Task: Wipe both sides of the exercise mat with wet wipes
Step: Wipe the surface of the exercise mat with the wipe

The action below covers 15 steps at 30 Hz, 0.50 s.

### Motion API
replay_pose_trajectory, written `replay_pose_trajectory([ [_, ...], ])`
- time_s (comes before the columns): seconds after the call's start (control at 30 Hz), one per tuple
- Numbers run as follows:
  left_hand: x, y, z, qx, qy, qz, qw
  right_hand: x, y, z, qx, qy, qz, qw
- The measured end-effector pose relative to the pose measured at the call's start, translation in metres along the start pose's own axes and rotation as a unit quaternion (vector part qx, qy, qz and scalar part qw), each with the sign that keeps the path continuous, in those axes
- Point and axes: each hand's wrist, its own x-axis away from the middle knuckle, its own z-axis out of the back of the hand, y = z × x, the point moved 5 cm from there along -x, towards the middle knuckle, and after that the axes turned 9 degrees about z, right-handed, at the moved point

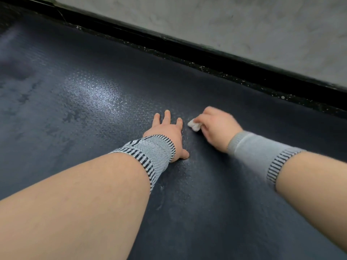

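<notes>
A dark blue-grey textured exercise mat [93, 81] lies flat and fills most of the view, with damp, shiny patches left of centre. My left hand [168, 132] presses flat on the mat with fingers spread. Just to its right, my right hand [216, 125] grips a small crumpled white wet wipe [194, 125] and holds it against the mat surface. Both wrists wear grey knitted bands.
A strip of black speckled floor [206, 59] runs diagonally along the mat's far edge. Beyond it rises a grey concrete wall [244, 21] with a dark base strip.
</notes>
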Motion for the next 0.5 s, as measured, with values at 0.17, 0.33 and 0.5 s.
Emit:
replay_pose_trajectory([
  [0.17,0.001,0.000,0.000,-0.002,-0.001,-0.001,1.000,-0.009,0.062,0.021,0.008,0.089,-0.271,0.958],
  [0.33,-0.001,-0.001,-0.001,0.008,0.014,-0.004,1.000,0.008,-0.019,-0.005,-0.038,0.039,-0.060,0.997],
  [0.5,-0.001,-0.001,0.000,0.003,0.010,-0.003,1.000,0.006,0.039,0.014,0.056,0.031,-0.120,0.991],
])
